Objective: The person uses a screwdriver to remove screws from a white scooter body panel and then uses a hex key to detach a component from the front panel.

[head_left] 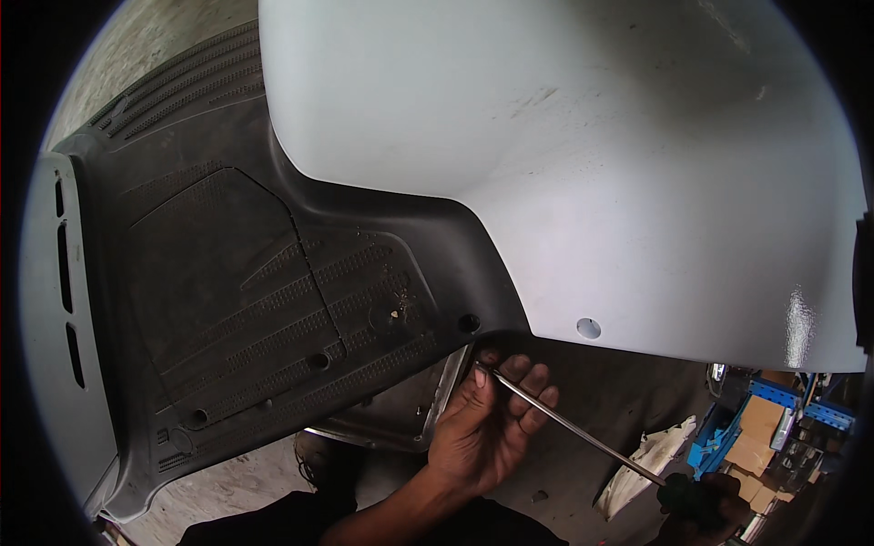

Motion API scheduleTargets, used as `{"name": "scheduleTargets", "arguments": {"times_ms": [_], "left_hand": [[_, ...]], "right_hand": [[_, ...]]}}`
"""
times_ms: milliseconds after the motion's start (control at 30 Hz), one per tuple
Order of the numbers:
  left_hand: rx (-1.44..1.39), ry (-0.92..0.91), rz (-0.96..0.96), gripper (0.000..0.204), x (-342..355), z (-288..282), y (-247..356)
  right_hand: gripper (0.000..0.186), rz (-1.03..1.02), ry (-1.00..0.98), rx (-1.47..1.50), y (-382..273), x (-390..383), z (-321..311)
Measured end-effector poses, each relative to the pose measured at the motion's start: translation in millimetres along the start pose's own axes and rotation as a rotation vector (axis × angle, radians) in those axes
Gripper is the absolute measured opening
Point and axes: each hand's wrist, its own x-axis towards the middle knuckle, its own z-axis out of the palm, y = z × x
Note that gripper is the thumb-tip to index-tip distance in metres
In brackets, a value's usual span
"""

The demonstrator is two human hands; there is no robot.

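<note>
A long screwdriver (583, 432) slants across the lower right, its metal shaft running up to the left. In shadow at the lower right, my right hand (715, 510) is wrapped round its dark green handle (681, 496). My left hand (482, 432) is palm up, with thumb and fingers closed about the shaft's tip. Whether a small fastener sits at the tip is too small to tell. Just above the left fingers lies the edge of a black textured scooter footboard (228, 273), with a round hole (469, 323) near its corner. A pale grey body panel (583, 164) adjoins it.
The panel has a recessed round hole (588, 328) by its lower edge. More holes, one of them (318, 362), dot the footboard. A metal-rimmed tray (446, 391) lies beneath. Blue bins (774, 393) and cardboard (760, 432) stand at right, near a torn white piece (642, 469).
</note>
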Motion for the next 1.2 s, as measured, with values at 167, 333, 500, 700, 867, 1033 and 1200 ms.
{"name": "scheduleTargets", "arguments": {"times_ms": [167, 333, 500, 700, 867, 1033, 1200], "left_hand": [[-0.184, 0.049, -0.006, 0.023, 5.3, 11.6, 0.6], [-0.217, 0.114, -0.019, 0.021, 8.5, 13.4, 6.6], [-0.267, 0.127, -0.052, 0.019, 10.0, 19.9, 11.1], [-0.261, 0.258, -0.122, 0.018, 12.5, 29.9, 21.3], [-0.308, 0.247, -0.158, 0.015, 15.5, 25.9, 20.7], [-0.385, 0.182, -0.149, 0.015, 19.9, 24.7, 20.6], [-0.344, 0.021, -0.067, 0.028, 3.8, 67.1, -3.0]], "right_hand": [[0.051, -0.12, -0.072, 0.003, -25.2, 34.3, 1.0], [0.04, 0.238, -0.36, 0.39, -60.3, 93.4, -7.0], [0.039, -0.246, -0.476, 0.049, -100.5, 132.0, 7.8], [0.042, -0.264, -0.478, -0.293, -158.1, 160.1, 39.4], [0.047, -0.183, -0.613, -0.451, -176.6, 178.8, 59.5], [0.034, -0.363, -0.781, -0.441, -198.3, 221.1, 80.9], [0.042, -0.404, -0.916, -0.487, -215.8, 262.9, 122.8]]}}
